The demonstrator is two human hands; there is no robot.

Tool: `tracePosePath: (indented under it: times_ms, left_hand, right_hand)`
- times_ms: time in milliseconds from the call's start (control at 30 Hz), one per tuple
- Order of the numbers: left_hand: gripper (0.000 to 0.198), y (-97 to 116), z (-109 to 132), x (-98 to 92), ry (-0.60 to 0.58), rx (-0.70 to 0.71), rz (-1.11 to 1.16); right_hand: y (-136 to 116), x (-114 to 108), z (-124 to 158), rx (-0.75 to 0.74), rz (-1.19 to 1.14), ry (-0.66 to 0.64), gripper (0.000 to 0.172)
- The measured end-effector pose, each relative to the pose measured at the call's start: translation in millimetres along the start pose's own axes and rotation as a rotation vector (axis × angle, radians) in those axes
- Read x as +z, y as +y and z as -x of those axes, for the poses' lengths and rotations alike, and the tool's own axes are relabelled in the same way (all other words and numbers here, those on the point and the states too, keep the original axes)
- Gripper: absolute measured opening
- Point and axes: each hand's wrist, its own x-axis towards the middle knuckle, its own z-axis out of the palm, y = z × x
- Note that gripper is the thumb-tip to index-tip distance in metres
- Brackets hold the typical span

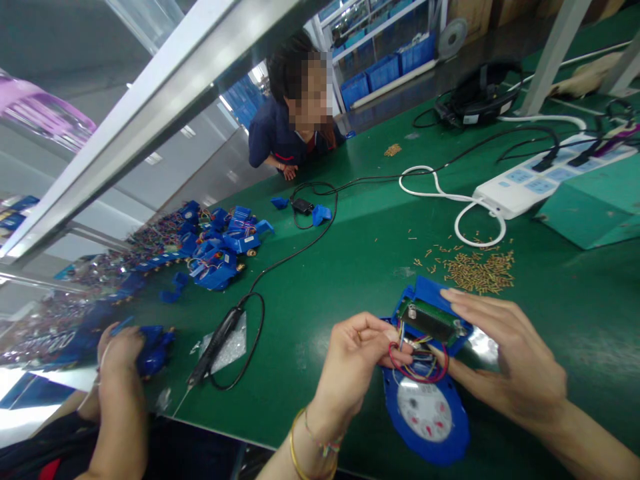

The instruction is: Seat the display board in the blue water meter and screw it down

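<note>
A blue meter housing (453,433) with a round white dial (424,410) lies on the green bench in front of me. Joined to it by wires is a blue box-like upper part holding a green circuit board (431,320). Fingers of my left hand (357,357) are pinched on the thin coloured wires (400,360) between the two parts. My right hand (505,357) grips the blue upper part by its right side, thumb below and fingers over the top. A red wire loop hangs over the dial's upper edge.
Loose brass screws (480,272) lie behind the meter. An electric screwdriver (215,347) with a black cord rests left. Blue meter parts (220,247) are piled farther left. A power strip (520,187) is at right. One co-worker's hand (120,347) works left; another person (295,127) leans opposite.
</note>
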Motion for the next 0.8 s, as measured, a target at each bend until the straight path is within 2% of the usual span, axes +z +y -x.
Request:
tracePosePath:
  times_ms: [233, 600, 800]
  left_hand:
    - [0.026, 0.8, 0.6, 3.2, -0.014, 0.031, -0.001]
    - [0.01, -1.5, 3.3, 4.9, 0.047, 0.11, -0.135]
    - [0.015, -3.7, 2.3, 4.5, 0.046, 0.1, -0.111]
  right_hand:
    - [0.6, -0.3, 1.1, 0.003, 0.002, -0.001, 0.051]
    - [-0.4, -0.3, -0.4, 0.055, -0.001, -0.008, 0.059]
    - [-0.5, -0.4, 0.1, 0.07, -0.005, -0.014, 0.058]
